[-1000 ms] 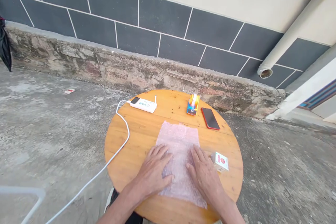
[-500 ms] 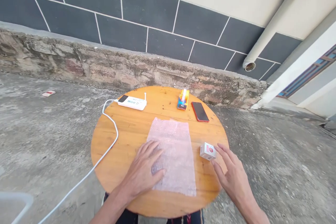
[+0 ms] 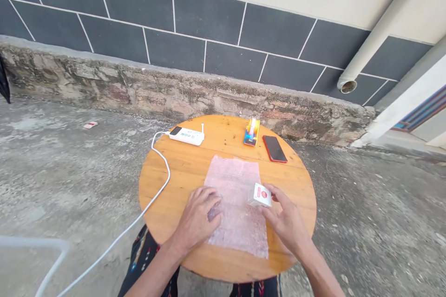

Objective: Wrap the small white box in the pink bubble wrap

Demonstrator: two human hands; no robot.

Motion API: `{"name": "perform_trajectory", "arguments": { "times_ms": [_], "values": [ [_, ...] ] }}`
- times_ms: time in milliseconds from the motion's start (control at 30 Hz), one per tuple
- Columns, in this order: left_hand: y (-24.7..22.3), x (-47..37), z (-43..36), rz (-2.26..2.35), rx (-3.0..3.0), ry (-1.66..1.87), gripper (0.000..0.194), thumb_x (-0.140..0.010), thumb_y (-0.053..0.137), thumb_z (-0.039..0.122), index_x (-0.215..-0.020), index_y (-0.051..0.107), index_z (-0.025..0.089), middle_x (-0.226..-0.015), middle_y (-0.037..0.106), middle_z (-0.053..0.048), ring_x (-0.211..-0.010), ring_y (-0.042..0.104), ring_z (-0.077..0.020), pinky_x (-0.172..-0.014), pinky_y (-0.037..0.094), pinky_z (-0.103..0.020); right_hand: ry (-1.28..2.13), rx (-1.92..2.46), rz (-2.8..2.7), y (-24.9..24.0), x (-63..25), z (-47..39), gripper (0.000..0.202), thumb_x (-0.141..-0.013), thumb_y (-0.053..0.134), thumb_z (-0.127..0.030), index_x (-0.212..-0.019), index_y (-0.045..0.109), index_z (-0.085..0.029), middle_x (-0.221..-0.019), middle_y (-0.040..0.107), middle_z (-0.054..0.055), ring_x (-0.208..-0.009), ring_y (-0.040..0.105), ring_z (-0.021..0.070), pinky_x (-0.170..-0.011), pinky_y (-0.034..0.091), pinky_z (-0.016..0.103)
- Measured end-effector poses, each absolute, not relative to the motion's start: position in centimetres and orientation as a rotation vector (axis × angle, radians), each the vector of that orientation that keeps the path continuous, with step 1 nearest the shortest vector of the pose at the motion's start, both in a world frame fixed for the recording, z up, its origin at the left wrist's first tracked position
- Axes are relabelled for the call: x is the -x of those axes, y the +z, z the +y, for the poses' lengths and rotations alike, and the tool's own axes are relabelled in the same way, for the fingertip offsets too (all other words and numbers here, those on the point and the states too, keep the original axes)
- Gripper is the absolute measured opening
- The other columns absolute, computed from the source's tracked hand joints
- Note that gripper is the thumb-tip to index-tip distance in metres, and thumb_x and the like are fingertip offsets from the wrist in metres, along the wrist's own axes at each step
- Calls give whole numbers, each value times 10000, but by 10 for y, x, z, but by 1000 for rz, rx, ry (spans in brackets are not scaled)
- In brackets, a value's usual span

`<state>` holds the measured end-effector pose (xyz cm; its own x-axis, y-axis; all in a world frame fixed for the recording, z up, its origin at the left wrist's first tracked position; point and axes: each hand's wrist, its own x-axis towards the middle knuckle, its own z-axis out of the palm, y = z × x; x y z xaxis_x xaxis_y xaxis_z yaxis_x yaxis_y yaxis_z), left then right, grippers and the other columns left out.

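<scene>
A pinkish sheet of bubble wrap (image 3: 237,213) lies flat on the round wooden table (image 3: 163,213). My left hand (image 3: 200,216) rests on its left edge, fingers slightly bent and apart, holding nothing. Over the right part of the sheet, my right hand (image 3: 285,216) grips a small white box (image 3: 260,195) with a red mark on top, thumb at the near side and fingers at the far right side. Whether the box touches the sheet I cannot tell.
At the table's back stand a white power strip-like device (image 3: 186,136) with a cable (image 3: 163,181), and a yellow and blue tape dispenser (image 3: 251,132). A red-edged phone (image 3: 275,149) lies at the back right. A stone-based wall rises behind.
My right hand has closed on the white box and moved it left, from the bare wood to over the sheet. The view has shifted a little; my left hand remains at the sheet's left edge.
</scene>
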<state>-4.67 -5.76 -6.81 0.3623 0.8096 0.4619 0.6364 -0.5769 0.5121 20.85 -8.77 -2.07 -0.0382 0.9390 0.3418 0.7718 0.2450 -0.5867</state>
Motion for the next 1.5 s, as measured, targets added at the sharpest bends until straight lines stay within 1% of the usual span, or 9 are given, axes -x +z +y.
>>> {"name": "perform_trajectory", "arguments": {
  "times_ms": [67,133,333,467,767,1033,1167,1500],
  "values": [
    [-67,47,-58,1298,-2371,1019,266,-716,624,173,-978,650,204,-1108,582,-78,-1069,486,-264,-940,401,-448,361,1476,-1906,-21,-186,-78,448,-789,565,-268,-1230,515,-209,-1208,601,80,-1075,567,245,-922,453,399],
    [-65,46,-59,1303,-2358,1016,257,-716,630,179,-970,652,206,-1105,579,-75,-1064,484,-262,-939,399,-443,404,1455,-1938,-25,-170,-69,448,-781,576,-240,-1224,515,-212,-1214,597,70,-1101,551,240,-940,437,402],
    [-61,47,-62,1311,-2308,1003,246,-698,645,171,-942,649,210,-1103,570,-64,-1073,473,-254,-956,382,-422,453,1526,-1990,-34,-161,-60,471,-768,601,-215,-1230,509,-204,-1204,600,61,-1049,570,236,-911,446,389],
    [-60,47,-62,1318,-2295,1006,231,-696,645,169,-923,645,210,-1108,564,-61,-1076,465,-252,-953,376,-415,467,1543,-2021,-32,-158,-61,458,-761,602,-194,-1212,521,-209,-1196,604,55,-1081,558,238,-923,432,390],
    [-59,48,-61,1324,-2298,996,230,-695,634,158,-918,638,209,-1103,565,-52,-1069,464,-243,-949,376,-399,416,1568,-2044,-37,-157,-60,463,-765,604,-190,-1217,509,-217,-1202,600,56,-1078,561,242,-918,428,390],
    [-62,47,-61,1322,-2310,1017,242,-691,621,156,-924,642,215,-1102,569,-58,-1071,468,-257,-944,391,-427,386,1537,-2076,-36,-158,-60,441,-774,592,-179,-1206,527,-238,-1199,609,47,-1067,577,235,-912,434,387],
    [-61,47,-60,1319,-2315,1013,237,-692,623,162,-923,642,215,-1099,572,-63,-1068,472,-263,-944,395,-437,377,1518,-2080,-37,-159,-59,466,-769,597,-167,-1223,518,-234,-1209,607,53,-1094,565,240,-927,426,400],
    [-61,47,-62,1327,-2312,1012,262,-698,624,155,-953,652,208,-1114,575,-65,-1080,472,-258,-954,392,-434,301,1500,-2139,-39,-159,-61,485,-767,589,-148,-1239,506,-223,-1202,606,65,-1082,565,246,-918,429,412]
  ]
}}
